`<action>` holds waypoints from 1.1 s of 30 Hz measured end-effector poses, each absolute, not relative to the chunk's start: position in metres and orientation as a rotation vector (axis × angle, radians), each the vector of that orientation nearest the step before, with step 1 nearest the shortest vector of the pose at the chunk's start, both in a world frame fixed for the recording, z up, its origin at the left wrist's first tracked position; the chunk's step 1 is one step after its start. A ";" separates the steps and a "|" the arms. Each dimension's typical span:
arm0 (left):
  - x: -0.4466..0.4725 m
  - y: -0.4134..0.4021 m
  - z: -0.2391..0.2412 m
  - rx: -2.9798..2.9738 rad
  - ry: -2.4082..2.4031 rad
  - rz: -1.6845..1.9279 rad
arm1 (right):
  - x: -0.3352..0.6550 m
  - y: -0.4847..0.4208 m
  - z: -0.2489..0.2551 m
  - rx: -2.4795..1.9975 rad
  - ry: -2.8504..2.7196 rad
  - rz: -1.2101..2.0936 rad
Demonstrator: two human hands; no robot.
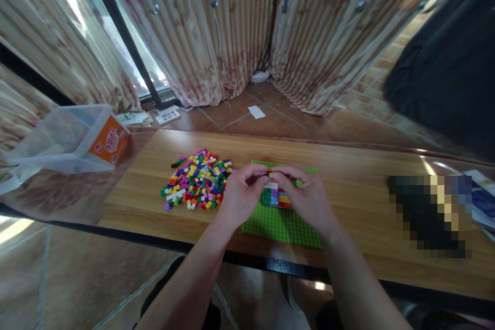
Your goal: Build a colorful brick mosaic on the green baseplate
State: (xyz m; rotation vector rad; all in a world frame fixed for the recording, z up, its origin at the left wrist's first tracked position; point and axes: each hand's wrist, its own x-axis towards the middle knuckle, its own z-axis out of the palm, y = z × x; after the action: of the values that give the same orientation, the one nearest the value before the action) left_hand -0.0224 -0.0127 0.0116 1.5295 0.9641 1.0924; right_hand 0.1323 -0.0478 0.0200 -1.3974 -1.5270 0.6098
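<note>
My left hand (pixel 242 191) and my right hand (pixel 305 188) meet over a green studded baseplate (pixel 280 227), thumbs and fingers closed in a pinch. Small coloured toy bricks (pixel 270 175) show between their fingertips; the exact pieces are mostly covered by the fingers. Just below the fingertips, a block of joined bricks (pixel 274 196) in green, white, purple, blue, yellow and red sits on the baseplate. Both hands partly hide its sides. To the left of my left hand lies a loose heap of many-coloured bricks (pixel 203 180).
The wooden table (pixel 135 201) has a dark front edge. A clear plastic box (pixel 73 139) with an orange label stands beyond its left end. At the right lies a pixelated dark object (pixel 425 216), near some papers (pixel 481 198). Patterned curtains (pixel 185 36) hang behind.
</note>
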 end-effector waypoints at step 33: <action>-0.017 -0.008 -0.001 1.437 1.178 1.191 | 0.186 -0.047 0.002 -1.908 -1.531 0.372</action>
State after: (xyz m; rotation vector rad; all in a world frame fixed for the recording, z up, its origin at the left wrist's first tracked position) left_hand -0.0167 -0.0075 -0.0009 1.4367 1.1776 1.1914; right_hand 0.1859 -0.0465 0.0015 -1.9077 -1.5314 0.3720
